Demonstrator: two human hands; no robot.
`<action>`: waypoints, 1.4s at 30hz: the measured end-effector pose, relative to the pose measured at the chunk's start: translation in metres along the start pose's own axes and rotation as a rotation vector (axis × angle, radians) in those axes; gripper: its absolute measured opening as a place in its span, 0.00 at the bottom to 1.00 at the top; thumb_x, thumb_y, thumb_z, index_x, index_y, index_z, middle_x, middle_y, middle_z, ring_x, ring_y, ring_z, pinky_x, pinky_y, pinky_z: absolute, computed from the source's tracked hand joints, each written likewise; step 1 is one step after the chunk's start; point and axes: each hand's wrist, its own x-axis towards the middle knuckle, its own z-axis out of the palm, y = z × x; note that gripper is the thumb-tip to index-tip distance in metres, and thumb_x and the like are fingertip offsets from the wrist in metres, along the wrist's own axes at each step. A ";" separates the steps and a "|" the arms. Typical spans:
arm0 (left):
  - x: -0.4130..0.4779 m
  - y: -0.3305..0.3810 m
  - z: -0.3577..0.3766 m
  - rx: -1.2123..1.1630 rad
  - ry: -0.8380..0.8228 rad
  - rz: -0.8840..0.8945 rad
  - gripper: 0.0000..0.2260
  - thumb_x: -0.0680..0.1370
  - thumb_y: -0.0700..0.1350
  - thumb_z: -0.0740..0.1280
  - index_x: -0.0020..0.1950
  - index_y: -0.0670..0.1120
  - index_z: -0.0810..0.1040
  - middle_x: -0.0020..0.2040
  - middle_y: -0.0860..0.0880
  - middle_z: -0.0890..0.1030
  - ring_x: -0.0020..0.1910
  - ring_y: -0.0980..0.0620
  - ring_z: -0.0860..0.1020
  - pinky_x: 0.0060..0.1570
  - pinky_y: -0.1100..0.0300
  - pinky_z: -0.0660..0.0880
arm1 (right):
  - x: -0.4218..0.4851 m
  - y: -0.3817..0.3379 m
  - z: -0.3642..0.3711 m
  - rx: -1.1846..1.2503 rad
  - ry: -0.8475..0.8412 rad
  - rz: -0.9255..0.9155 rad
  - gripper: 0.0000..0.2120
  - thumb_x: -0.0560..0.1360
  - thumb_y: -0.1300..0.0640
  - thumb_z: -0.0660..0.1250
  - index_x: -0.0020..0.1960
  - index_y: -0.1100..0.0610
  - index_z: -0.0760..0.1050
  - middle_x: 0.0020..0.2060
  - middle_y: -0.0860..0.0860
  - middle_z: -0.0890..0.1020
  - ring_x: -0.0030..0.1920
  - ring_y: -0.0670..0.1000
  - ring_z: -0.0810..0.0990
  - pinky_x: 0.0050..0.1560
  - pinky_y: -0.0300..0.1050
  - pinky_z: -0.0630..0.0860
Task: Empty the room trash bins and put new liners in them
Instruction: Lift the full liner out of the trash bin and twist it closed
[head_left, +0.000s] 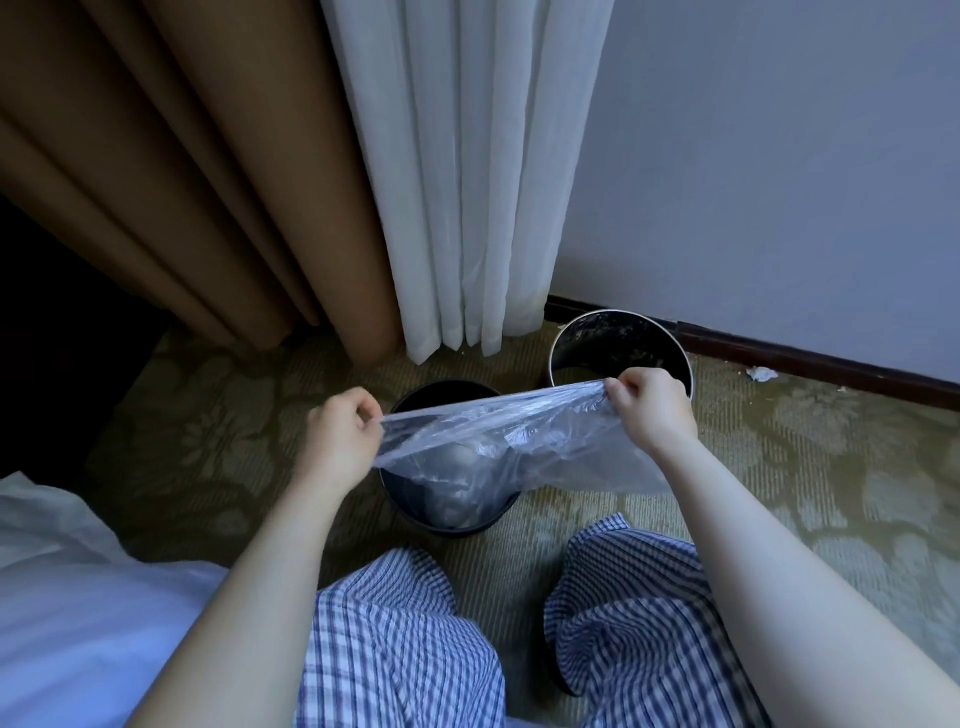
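Note:
A clear plastic liner (519, 441) is stretched between my two hands above a black round bin (441, 402) on the carpet. My left hand (345, 434) pinches the liner's left edge. My right hand (652, 410) pinches its right edge, slightly higher. The liner sags over the bin's mouth and hides most of the inside; something pale and crumpled shows through it. A second round bin (623, 338) with a light rim and a dirty dark inside stands behind, near the wall, partly hidden by my right hand.
Brown curtain (208, 182) and white sheer curtain (467, 182) hang behind the bins. A wall with dark baseboard (805, 358) runs right. A scrap of white paper (761, 373) lies on the carpet. White bedding (78, 597) is at the left. My knees in checked trousers (405, 639) are below.

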 end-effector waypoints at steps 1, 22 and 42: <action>0.001 0.003 -0.001 0.008 0.067 -0.010 0.05 0.77 0.38 0.63 0.43 0.46 0.76 0.32 0.49 0.76 0.33 0.50 0.75 0.32 0.60 0.69 | -0.001 -0.001 0.001 -0.004 0.002 -0.009 0.14 0.79 0.52 0.62 0.37 0.57 0.74 0.34 0.55 0.77 0.41 0.59 0.76 0.39 0.45 0.67; -0.009 0.054 0.025 -0.655 -0.129 0.023 0.24 0.84 0.47 0.47 0.40 0.51 0.81 0.41 0.51 0.81 0.41 0.52 0.78 0.47 0.58 0.73 | -0.031 -0.061 0.034 0.607 -0.133 -0.262 0.13 0.78 0.60 0.62 0.37 0.61 0.78 0.27 0.46 0.70 0.29 0.40 0.64 0.31 0.37 0.62; -0.011 0.048 0.023 -0.794 -0.104 0.245 0.44 0.57 0.73 0.68 0.66 0.50 0.67 0.65 0.53 0.72 0.65 0.59 0.69 0.65 0.64 0.64 | -0.034 -0.071 0.022 0.879 -0.616 -0.135 0.07 0.76 0.57 0.64 0.39 0.57 0.73 0.37 0.56 0.67 0.33 0.53 0.64 0.33 0.41 0.62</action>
